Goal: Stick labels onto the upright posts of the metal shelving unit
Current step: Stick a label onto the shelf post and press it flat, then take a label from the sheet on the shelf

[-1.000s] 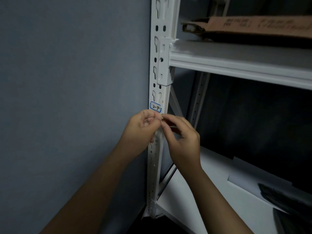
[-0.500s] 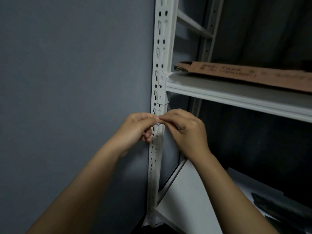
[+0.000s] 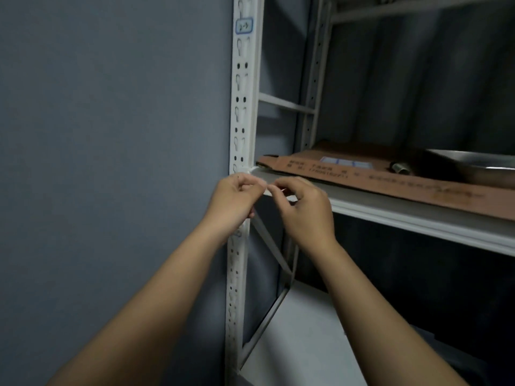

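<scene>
The white perforated upright post of the shelving unit runs down the middle of the view. A blue-bordered handwritten label is stuck on it near the top. A second label peeks out just under my left wrist. My left hand and my right hand meet fingertip to fingertip in front of the post, at the height of the shelf. Both pinch a small label between thumb and fingers; the label itself is almost wholly hidden.
A grey wall fills the left. On the shelf lie a flattened brown cardboard sheet and a metal tray. A diagonal brace and the rear post stand behind. A lower white shelf holds dark items.
My hands have risen along the post from just under the lower label to shelf height, still pinched together. The view has tilted up, and the upper label has come into sight.
</scene>
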`<state>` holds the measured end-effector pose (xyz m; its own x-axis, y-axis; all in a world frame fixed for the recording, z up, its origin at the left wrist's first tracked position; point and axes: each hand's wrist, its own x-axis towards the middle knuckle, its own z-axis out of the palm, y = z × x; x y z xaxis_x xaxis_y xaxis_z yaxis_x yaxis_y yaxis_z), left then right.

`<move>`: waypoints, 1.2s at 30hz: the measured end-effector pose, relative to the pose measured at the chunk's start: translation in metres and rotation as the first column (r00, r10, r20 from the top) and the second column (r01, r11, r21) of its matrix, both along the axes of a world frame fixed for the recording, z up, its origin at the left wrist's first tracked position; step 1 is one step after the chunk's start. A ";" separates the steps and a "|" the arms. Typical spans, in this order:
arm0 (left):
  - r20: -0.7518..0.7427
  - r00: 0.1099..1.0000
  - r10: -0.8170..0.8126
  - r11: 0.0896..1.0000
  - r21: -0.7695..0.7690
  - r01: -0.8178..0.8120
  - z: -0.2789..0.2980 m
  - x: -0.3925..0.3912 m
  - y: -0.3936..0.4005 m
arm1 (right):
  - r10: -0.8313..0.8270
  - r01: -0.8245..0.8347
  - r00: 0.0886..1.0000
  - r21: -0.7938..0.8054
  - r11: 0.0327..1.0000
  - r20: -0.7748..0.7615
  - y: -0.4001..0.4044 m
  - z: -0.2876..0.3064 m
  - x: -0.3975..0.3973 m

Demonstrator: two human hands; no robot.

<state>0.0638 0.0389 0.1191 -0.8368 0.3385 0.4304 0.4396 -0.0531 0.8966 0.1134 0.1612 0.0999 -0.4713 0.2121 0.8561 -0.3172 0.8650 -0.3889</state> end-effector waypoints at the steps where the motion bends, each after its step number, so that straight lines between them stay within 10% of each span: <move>1: -0.035 0.999 0.015 1.000 -0.007 -0.015 0.007 0.003 0.008 | -0.028 0.028 1.000 0.020 0.999 0.005 0.006 0.009 0.005; 12: -0.339 0.940 0.017 0.999 -0.043 -0.033 0.090 0.052 0.118 | -0.383 0.380 0.924 0.111 0.918 0.003 0.094 0.111 0.084; 27: -0.409 0.905 -0.117 0.950 -0.312 -0.018 0.114 0.096 0.220 | -0.609 0.585 0.519 0.270 0.765 0.600 0.225 0.160 0.166; 36: -0.465 0.879 -0.104 0.967 -0.253 -0.019 0.104 0.093 0.214 | -0.594 0.517 0.607 0.304 0.800 0.529 0.210 0.154 0.154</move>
<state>0.1566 0.2528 0.2233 -0.5373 0.5141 0.6686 0.8143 0.1097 0.5700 0.2673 0.3717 0.2541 -0.6929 0.5255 0.4937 0.4899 0.8455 -0.2124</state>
